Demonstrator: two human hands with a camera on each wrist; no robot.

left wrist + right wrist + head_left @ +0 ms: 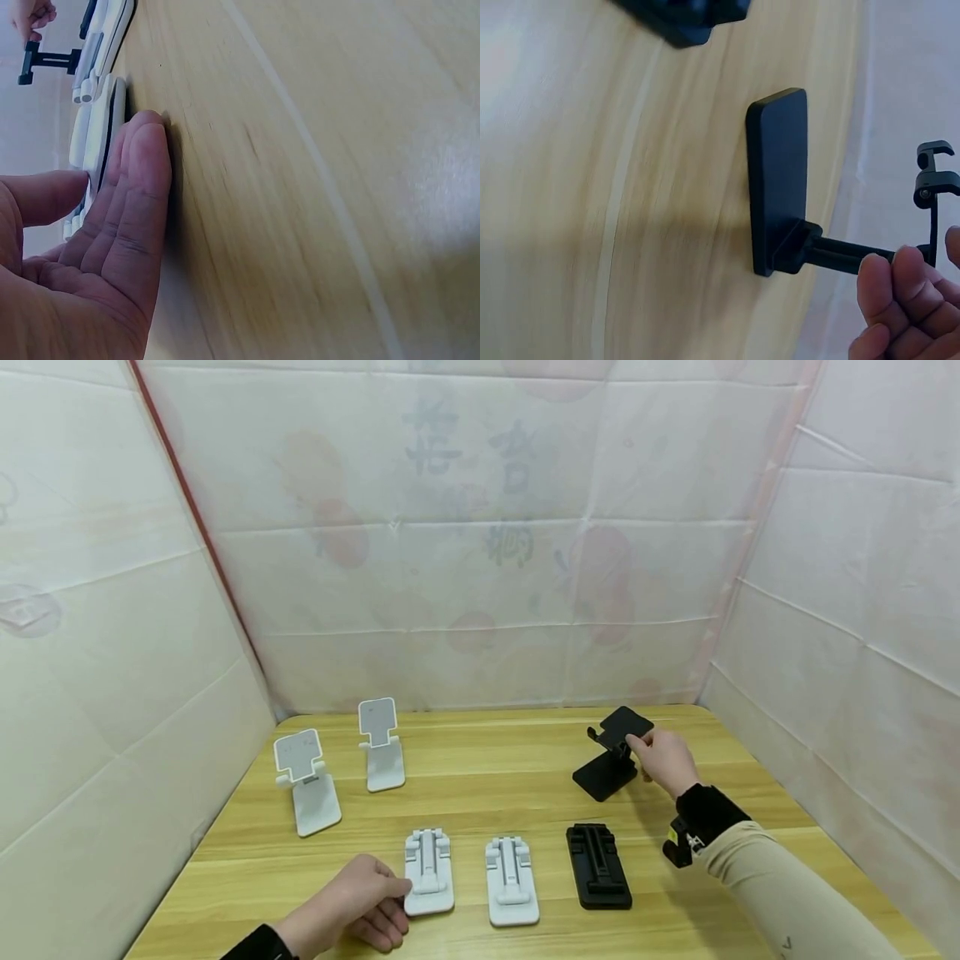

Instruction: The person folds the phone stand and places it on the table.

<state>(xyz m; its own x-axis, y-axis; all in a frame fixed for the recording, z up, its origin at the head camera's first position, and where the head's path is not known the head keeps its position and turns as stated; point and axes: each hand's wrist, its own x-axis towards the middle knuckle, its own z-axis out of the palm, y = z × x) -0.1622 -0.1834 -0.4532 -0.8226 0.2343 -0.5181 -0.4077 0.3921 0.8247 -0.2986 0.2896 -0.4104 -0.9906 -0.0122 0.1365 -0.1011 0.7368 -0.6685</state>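
At the back right my right hand (pixel 666 762) pinches the upper part of an unfolded black phone stand (pixel 603 774). The stand's flat base is on the table, and its arm (pixel 847 253) runs from the base to my fingertips in the right wrist view. At the front, my left hand (pixel 360 902) rests beside a folded white phone stand (pixel 430 870). The left thumb reaches the stand's left edge, while the other fingers (pixel 150 157) lie fairly straight, low along the tabletop.
Right of the left hand lie another folded white stand (pixel 512 883) and a folded black stand (pixel 600 866). Two unfolded white stands (pixel 317 806) (pixel 386 766) stand at the back left. Cloth walls (pixel 480 568) enclose the wooden table (pixel 480 777) on three sides.
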